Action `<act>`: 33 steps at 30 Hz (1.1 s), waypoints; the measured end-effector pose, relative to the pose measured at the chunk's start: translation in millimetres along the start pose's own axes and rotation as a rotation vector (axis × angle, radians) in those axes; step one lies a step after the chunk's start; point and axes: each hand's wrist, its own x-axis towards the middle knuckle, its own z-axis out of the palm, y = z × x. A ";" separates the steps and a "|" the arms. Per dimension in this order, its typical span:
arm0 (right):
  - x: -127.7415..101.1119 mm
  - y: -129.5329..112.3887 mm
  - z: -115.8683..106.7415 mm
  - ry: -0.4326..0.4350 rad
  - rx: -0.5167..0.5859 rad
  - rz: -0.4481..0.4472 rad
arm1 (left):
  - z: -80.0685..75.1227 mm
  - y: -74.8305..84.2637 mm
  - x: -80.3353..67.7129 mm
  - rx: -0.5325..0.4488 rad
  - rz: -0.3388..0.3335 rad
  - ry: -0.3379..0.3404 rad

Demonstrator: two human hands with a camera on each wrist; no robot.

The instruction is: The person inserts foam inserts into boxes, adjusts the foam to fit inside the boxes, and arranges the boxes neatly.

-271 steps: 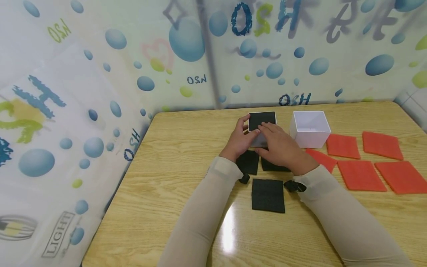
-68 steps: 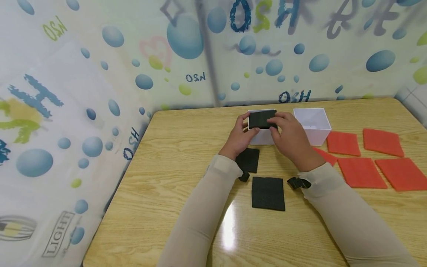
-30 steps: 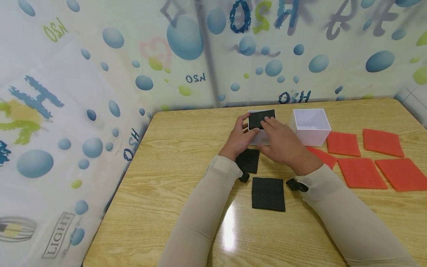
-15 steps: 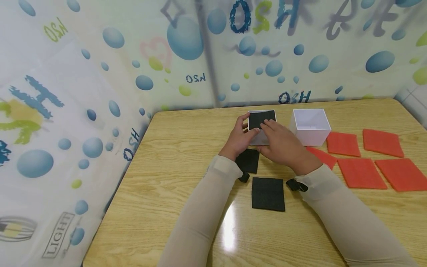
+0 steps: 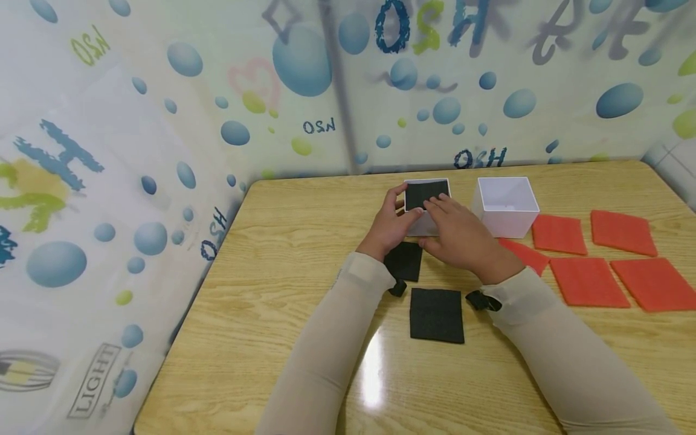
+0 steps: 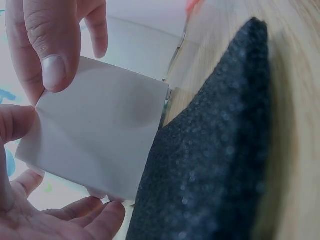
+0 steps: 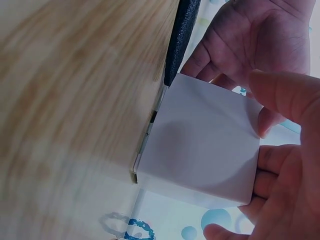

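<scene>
A small white box [image 5: 426, 228] stands near the far edge of the table, with a black felt-like square [image 5: 426, 194] inside its opening. My left hand [image 5: 387, 226] grips the box from the left, thumb at the near rim corner. The fingers of my right hand [image 5: 459, 237] lie on the black square at the near right rim. Both wrist views show the box's plain wall [image 6: 100, 125] between the hands; how deep the square sits is hidden there. Two more black squares lie on the table, one by my left wrist [image 5: 403, 264] and one nearer [image 5: 437, 315].
A second white box [image 5: 505, 222] stands to the right, its visible inside bare. Several red squares [image 5: 589, 283] lie on the right side of the wooden table [image 5: 244, 290]. A patterned sheet [image 5: 304, 139] hangs behind and to the left.
Since the earliest frame, a black square left the table for the left box. My right hand went from pinching it to pressing it flatter with extended fingers. My left hand stays put.
</scene>
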 end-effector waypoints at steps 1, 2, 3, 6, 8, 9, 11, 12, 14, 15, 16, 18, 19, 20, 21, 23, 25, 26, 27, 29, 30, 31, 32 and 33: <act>0.1 0.2 0.2 -0.001 0.003 0.001 | -0.1 0.3 -0.1 0.001 -0.001 -0.001; 0.3 0.5 0.3 -0.003 0.006 0.001 | -0.2 0.3 -0.1 0.000 -0.001 -0.001; 0.5 0.9 0.4 -0.003 0.008 0.001 | -0.3 0.4 -0.2 0.000 -0.002 -0.001; 1.1 1.6 0.8 -0.004 0.018 0.001 | -1.0 0.1 -0.2 0.002 -0.006 -0.001; 1.3 2.2 0.7 -0.005 0.025 -0.002 | -1.2 -0.6 -0.1 0.004 -0.010 0.002; 1.3 2.4 0.6 -0.005 0.029 -0.003 | -1.3 -0.9 0.0 0.006 -0.013 0.003; 1.4 3.1 0.3 -0.008 0.036 -0.005 | -1.3 -1.4 0.3 0.008 -0.017 0.004; 1.4 3.5 0.1 -0.010 0.039 -0.007 | -1.2 -1.5 0.5 0.008 -0.018 0.005; 1.2 4.0 -0.9 -0.013 0.047 -0.008 | -1.2 -1.5 0.6 0.010 -0.020 0.004; 1.2 4.3 -1.7 -0.014 0.053 -0.008 | -1.1 -1.4 0.7 0.012 -0.020 0.003; 1.0 4.2 -3.2 -0.013 0.058 -0.008 | -1.1 -1.2 0.7 0.014 -0.019 0.002; -0.1 3.3 -7.3 -0.008 0.062 -0.002 | -0.8 -0.9 0.6 0.018 -0.018 0.001; -1.1 2.8 -10.4 -0.005 0.065 0.004 | -0.5 -0.6 0.7 0.018 -0.016 0.000; -2.6 2.1 -14.0 -0.003 0.068 0.010 | 0.0 -0.3 0.7 0.017 -0.015 -0.001; -4.5 0.8 -18.5 -0.004 0.072 0.018 | 0.4 -0.1 0.8 0.018 -0.015 -0.002; -9.8 -2.8 -28.8 -0.012 0.086 0.034 | 1.2 0.5 0.9 0.013 -0.011 -0.004; -17.0 -7.0 -40.1 -0.028 0.113 0.040 | 1.7 1.0 1.2 0.009 -0.008 -0.007; -21.0 -9.3 -45.5 -0.040 0.129 0.041 | 1.9 1.3 1.2 0.010 -0.007 -0.008; -25.1 -11.4 -50.3 -0.054 0.145 0.040 | 2.0 1.5 1.2 0.009 -0.007 -0.009; -33.2 -15.5 -58.1 -0.079 0.159 0.028 | 1.9 1.8 0.8 0.010 -0.015 -0.007; -37.0 -17.5 -60.9 -0.094 0.163 0.020 | 1.7 2.0 0.4 0.014 -0.022 -0.004; -40.4 -19.7 -63.1 -0.109 0.164 0.012 | 1.5 2.1 -0.1 0.016 -0.026 -0.001; -43.4 -21.7 -64.5 -0.121 0.159 0.003 | 1.3 2.1 -0.6 0.017 -0.032 0.004; -46.1 -23.5 -65.2 -0.130 0.153 -0.007 | 1.2 2.2 -1.0 0.017 -0.036 0.007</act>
